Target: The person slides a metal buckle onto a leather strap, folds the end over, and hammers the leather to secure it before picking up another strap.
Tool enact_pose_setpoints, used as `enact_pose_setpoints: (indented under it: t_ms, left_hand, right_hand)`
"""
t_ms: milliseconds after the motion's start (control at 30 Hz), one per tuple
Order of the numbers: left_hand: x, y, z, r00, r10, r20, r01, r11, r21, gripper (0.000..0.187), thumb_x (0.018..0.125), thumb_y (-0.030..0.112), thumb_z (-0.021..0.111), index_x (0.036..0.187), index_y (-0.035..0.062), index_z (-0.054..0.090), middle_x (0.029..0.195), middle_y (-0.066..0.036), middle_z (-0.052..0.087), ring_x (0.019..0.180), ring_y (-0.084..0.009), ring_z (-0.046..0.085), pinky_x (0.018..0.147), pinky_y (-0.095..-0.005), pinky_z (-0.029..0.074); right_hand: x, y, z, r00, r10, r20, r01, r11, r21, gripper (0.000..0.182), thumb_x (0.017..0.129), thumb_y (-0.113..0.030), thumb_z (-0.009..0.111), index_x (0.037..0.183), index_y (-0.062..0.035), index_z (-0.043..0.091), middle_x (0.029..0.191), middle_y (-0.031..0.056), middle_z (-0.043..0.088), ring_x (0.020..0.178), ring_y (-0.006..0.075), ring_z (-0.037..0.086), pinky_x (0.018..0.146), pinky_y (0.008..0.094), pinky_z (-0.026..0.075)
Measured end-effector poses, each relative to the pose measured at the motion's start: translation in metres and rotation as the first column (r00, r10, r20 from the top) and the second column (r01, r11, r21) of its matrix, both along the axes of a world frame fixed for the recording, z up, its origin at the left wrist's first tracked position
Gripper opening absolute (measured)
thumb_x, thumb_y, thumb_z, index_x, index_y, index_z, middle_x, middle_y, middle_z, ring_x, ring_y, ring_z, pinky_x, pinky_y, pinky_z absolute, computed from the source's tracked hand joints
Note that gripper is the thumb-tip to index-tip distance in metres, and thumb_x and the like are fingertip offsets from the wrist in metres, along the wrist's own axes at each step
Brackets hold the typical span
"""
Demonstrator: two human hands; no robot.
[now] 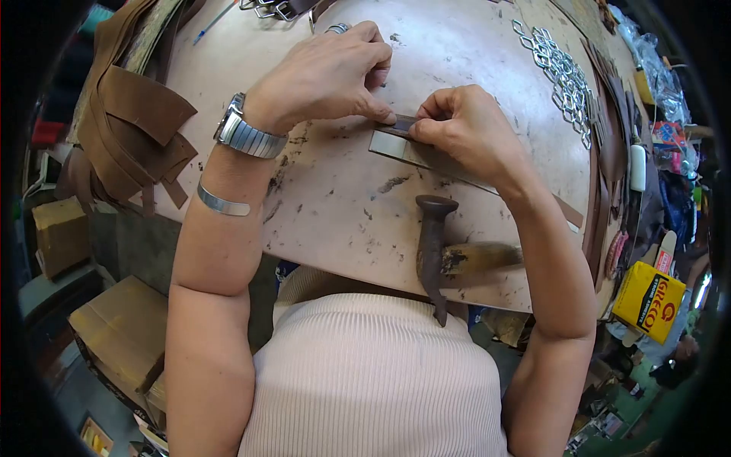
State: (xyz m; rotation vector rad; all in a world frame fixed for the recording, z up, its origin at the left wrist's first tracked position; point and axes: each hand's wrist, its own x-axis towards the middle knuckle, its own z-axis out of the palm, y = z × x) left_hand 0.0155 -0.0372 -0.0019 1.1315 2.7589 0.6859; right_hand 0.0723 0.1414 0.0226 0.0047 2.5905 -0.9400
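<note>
A brown leather strip [402, 122] lies near the middle of the worktable, by a flat metal bar [389, 145] that runs down to the right under my right hand. My left hand [335, 72], with a watch at the wrist, has its thumb on the strip's left end; its fingers are curled. Thumb and bent fingers of my right hand [464, 126] pinch the strip just to the right. Nearer my body lies a hammer [432, 244] with a dark metal head and a worn wooden handle pointing right.
Brown leather straps [137, 114] hang at the table's left edge. Metal chain [560, 72] lies at the back right, more at the top. Further right are leather pieces [613, 137], a white bottle [637, 167] and a yellow box [649, 301]. Cardboard boxes [126, 327] stand lower left.
</note>
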Motion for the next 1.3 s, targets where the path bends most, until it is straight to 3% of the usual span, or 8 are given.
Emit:
enact_pose_setpoints:
  t_ms: [367,600,700,833,967,1033,1100,1300]
  left_hand:
    - [0.001,0.001,-0.002,1.000,0.016,-0.002,-0.016,1.000,-0.002,0.038,0.063,0.032,0.072,0.078,0.0049,0.049,0.083,-0.004,0.046,0.076,-0.0208,0.048,0.066,-0.0314,0.040]
    - [-0.002,-0.002,-0.003,0.997,-0.062,-0.046,0.064,0.997,0.051,0.040,0.063,0.032,0.072,0.078,0.0032,0.049,0.084,-0.007,0.046,0.074,-0.0224,0.048,0.065,-0.0320,0.040]
    - [-0.003,0.001,0.003,0.998,-0.028,0.061,0.024,0.998,0.056,0.036,0.065,0.033,0.072,0.075,0.0039,0.053,0.084,-0.008,0.050,0.070,-0.0229,0.053,0.062,-0.0318,0.044]
    - [-0.002,0.013,0.016,0.957,0.061,0.285,-0.095,0.990,0.108,0.023,0.073,0.019,0.067,0.079,0.0017,0.053,0.082,-0.005,0.047,0.068,-0.0164,0.045,0.062,-0.0264,0.040]
    - [-0.009,0.047,0.020,0.983,-0.110,0.148,0.091,0.988,0.127,0.017,0.077,0.015,0.062,0.087,0.0032,0.058,0.090,-0.007,0.052,0.076,-0.0177,0.051,0.066,-0.0266,0.043]
    - [-0.010,0.080,0.021,0.970,-0.242,0.001,0.240,0.964,0.116,0.017,0.078,0.015,0.061,0.091,0.0040,0.059,0.095,-0.007,0.054,0.080,-0.0189,0.054,0.068,-0.0270,0.044]
    - [-0.013,0.120,0.020,0.949,-0.315,-0.029,0.316,0.943,0.109,0.021,0.080,0.017,0.059,0.096,0.0049,0.060,0.100,-0.009,0.055,0.084,-0.0211,0.056,0.074,-0.0303,0.046]
    - [-0.024,0.223,-0.009,0.900,-0.336,-0.277,0.381,0.916,0.126,0.017,0.082,0.014,0.054,0.094,0.0030,0.058,0.100,-0.009,0.054,0.084,-0.0254,0.056,0.076,-0.0341,0.046]
  right_hand:
    - [-0.001,-0.001,-0.003,0.999,-0.031,0.012,0.031,0.999,0.027,0.022,0.066,-0.019,0.055,0.074,-0.0008,0.065,0.061,0.0152,0.059,0.060,0.0243,0.059,0.061,0.0329,0.046]
    - [0.000,-0.004,-0.009,0.995,0.041,-0.086,-0.031,0.992,0.119,0.022,0.066,-0.021,0.056,0.074,-0.0033,0.066,0.071,0.0168,0.062,0.070,0.0307,0.061,0.067,0.0375,0.048]
    - [0.004,-0.002,-0.010,0.990,0.021,-0.142,-0.003,0.992,0.127,0.021,0.067,-0.024,0.058,0.073,-0.0056,0.066,0.076,0.0161,0.062,0.074,0.0306,0.061,0.069,0.0387,0.048]
    - [0.016,0.035,0.010,0.914,-0.135,-0.383,0.150,0.989,0.009,0.015,0.069,-0.018,0.056,0.072,-0.0045,0.063,0.067,0.0139,0.061,0.062,0.0267,0.060,0.060,0.0357,0.047]
    - [0.043,0.099,0.044,0.845,-0.338,-0.415,0.381,0.924,0.024,0.015,0.073,-0.017,0.054,0.077,-0.0064,0.064,0.063,0.0097,0.060,0.055,0.0185,0.057,0.055,0.0313,0.045]
    - [0.054,0.137,0.051,0.723,-0.503,-0.474,0.454,0.863,-0.223,0.014,0.074,-0.014,0.055,0.081,-0.0045,0.063,0.056,0.0053,0.055,0.048,0.0108,0.050,0.049,0.0232,0.041]
    - [0.061,0.170,0.037,0.581,-0.723,-0.373,0.417,0.658,-0.627,0.013,0.074,-0.012,0.058,0.080,-0.0016,0.062,0.056,0.0012,0.054,0.049,0.0064,0.046,0.048,0.0185,0.036]
    - [0.072,0.202,0.024,0.557,-0.815,-0.159,0.307,0.380,-0.873,0.007,0.073,-0.010,0.060,0.075,-0.0026,0.060,0.060,-0.0002,0.054,0.051,0.0043,0.047,0.048,0.0177,0.035]
